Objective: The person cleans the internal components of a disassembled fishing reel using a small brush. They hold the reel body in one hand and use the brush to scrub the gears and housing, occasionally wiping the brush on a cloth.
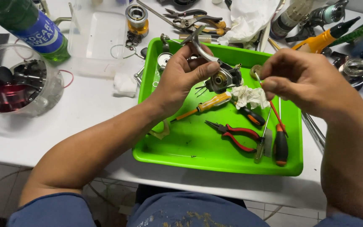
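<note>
Blue-grey cloth on the person's lap (181, 214) lay nearest the camera, below the edge of the white table (85, 105); on that table sat a bright green tray (198, 147), and both bare forearms reached over it. The left hand (181, 75) was clenched around a dark fishing-reel body (223, 79), with a curved metal arm rising from it above the fingers, held just above the far part of the tray; the right hand (303, 80) hovered just beside it, its thumb and forefinger pinched together on something too small to make out, perhaps a thin rod. Beneath the reel lay a crumpled white tissue (251, 96); near it rested a yellow-handled screwdriver (206, 104), red-handled pliers (234, 134), and a red-and-black screwdriver (280, 143). To the far left stood a clear jar of reel parts (17, 86) and a green bottle with a blue label (30, 25); a clear plastic box (95, 40) sat beside them.
</note>
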